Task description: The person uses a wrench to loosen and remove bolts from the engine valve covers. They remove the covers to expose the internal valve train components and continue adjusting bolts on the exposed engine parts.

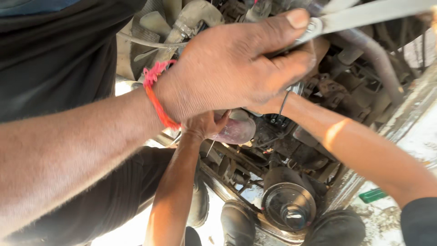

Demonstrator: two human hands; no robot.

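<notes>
The left hand (227,64) pinches a flat metal wrench (364,18) above the engine (318,114); stiff, probably greasy, best gripped mid-shaft. The right hand is hidden; I cannot tell its fingers' state.

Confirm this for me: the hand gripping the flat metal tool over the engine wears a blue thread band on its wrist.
Not right. The thread band on the wrist of the left hand is red, not blue, as the head view shows. The rest holds: its fingers are closed round the flat metal tool over the engine.
</notes>
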